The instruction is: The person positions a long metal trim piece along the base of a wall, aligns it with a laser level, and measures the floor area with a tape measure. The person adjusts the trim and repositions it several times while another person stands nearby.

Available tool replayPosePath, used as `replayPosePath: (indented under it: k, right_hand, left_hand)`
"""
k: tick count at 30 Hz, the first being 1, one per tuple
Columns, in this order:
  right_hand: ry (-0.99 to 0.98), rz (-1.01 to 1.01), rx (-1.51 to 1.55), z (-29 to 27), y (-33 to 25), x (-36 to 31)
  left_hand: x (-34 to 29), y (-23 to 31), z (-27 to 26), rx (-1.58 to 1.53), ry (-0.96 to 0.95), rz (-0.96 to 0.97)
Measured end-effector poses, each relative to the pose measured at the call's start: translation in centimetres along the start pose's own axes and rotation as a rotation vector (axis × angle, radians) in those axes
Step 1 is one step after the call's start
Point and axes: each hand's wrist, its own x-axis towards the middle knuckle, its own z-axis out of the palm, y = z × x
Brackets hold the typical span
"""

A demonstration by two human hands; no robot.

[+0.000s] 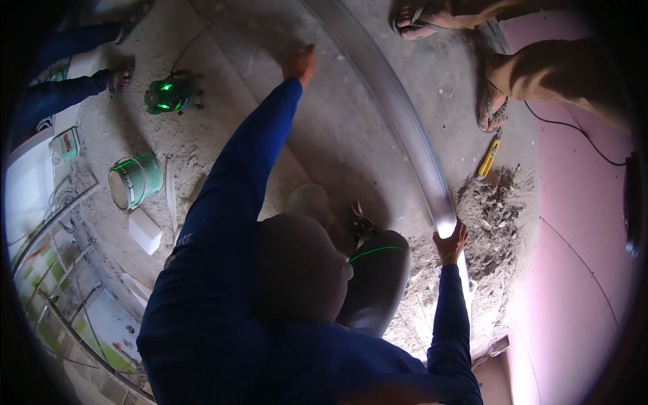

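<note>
A long grey metal channel [398, 108] runs over the concrete floor from the top of the view down to my right side. My right hand [452, 243] is wrapped round its near end, where bright light glares off the metal. My left arm reaches far forward, and my left hand [300, 65] is off to the left of the channel, apart from it. Its fingers look curled in, with nothing visible in them. Beside my bent knee lies a dark hand tool [362, 219], like a pair of snips, partly in shadow.
A yellow utility knife [489, 159] lies by rubble [496, 223] along the pink wall [580, 216]. Another person's sandalled foot [493, 108] is close to the channel. On the left are a lit green laser level [169, 94], a green-and-white bucket [136, 181] and a second person's legs [74, 91].
</note>
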Motion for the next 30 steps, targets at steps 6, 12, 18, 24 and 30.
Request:
replayPosePath:
  k: [6,12,18,24,30]
  right_hand:
    - [0.037,-0.074,0.036,-0.2,1.1,0.8]
    - [-0.059,0.030,0.003,0.5,0.9,-0.2]
    - [-0.074,0.102,-0.027,1.5,-0.7,-1.4]
    - [-0.092,0.146,0.036,1.3,-0.6,-1.3]
    - [-0.036,0.108,0.077,1.6,-0.2,-1.1]
  left_hand:
    - [-7.3,0.3,-0.4,0.284,0.182,0.297]
    - [-10.4,3.7,2.8,0.255,0.091,0.381]
    - [-8.8,6.0,4.1,0.427,0.120,0.295]
    - [-7.4,6.1,4.3,0.386,0.110,0.333]
    - [-6.5,5.3,4.8,0.434,0.136,0.396]
